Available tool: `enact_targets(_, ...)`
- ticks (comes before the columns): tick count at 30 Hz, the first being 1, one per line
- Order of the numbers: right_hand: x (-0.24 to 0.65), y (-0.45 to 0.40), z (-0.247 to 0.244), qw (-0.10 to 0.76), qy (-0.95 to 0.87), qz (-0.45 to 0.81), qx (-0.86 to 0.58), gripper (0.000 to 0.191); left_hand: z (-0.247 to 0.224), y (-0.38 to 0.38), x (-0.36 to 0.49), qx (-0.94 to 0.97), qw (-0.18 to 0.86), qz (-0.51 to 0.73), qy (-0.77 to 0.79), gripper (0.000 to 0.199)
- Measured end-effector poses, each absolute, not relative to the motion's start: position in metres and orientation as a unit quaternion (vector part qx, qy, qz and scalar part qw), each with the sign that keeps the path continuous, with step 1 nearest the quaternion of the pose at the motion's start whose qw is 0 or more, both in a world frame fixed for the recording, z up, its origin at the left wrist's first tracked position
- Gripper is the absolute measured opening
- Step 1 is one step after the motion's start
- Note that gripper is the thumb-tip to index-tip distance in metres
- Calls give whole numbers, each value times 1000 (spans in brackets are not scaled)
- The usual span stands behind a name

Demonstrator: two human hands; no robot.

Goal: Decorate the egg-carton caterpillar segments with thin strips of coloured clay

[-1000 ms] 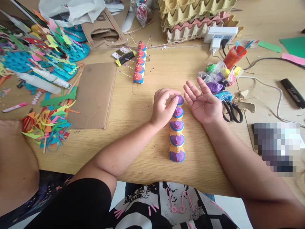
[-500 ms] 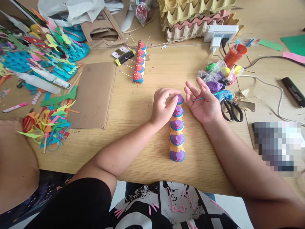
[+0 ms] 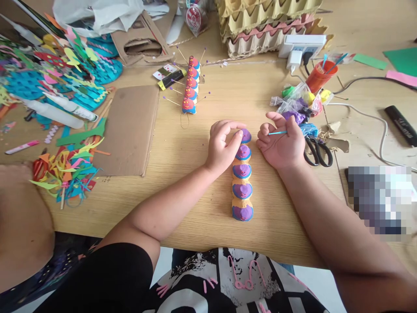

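A strip of egg-carton bumps (image 3: 241, 171), coated in purple with blue rims and orange between, lies lengthwise on the table in front of me. Several bumps carry small pinkish-red face details. My left hand (image 3: 223, 145) is at its far end, thumb and forefinger curled against the farthest bump; the other fingertips are hidden. Turned palm up just right of the strip, my right hand (image 3: 282, 141) holds a thin light-blue stick (image 3: 276, 132) between thumb and fingers. The stick's tip points left, apart from the strip.
Behind stands a red-and-blue egg-carton caterpillar (image 3: 190, 84) with pin-like sticks. Black-handled scissors (image 3: 317, 152), bagged clay (image 3: 295, 116) and an orange cup (image 3: 321, 76) are right. A cardboard sheet (image 3: 130, 130) and paper scraps (image 3: 70, 169) lie left. Another person's arm (image 3: 24, 217) shows at far left.
My right hand has shifted slightly right and down, its fingers curling in more, and the blue stick now lies more level. My left hand and the purple strip stay put.
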State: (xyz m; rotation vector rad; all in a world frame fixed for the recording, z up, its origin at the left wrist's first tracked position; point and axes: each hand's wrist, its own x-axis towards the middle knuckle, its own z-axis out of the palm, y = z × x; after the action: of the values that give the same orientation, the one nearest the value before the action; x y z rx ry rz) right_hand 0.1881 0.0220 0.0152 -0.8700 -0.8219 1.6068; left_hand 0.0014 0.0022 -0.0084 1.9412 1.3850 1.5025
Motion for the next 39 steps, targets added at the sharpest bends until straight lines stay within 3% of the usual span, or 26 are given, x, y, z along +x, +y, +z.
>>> enact_targets(9,190,19,16,519,-350,690,-364,60,-9,2,2,681,158,527,484,16)
enact_targets(21,187,15,19,573,-365,647,-348,55,-5,-2,4,711,122,493,486,15)
enact_targets(29,181,5,36,523,-410,675,-322,52,-4,-3,7,739,79,459,486,22)
enact_targets(39,177,-2,44,486,-419,696,-324,55,-3,-1,8,752,100,448,473,15)
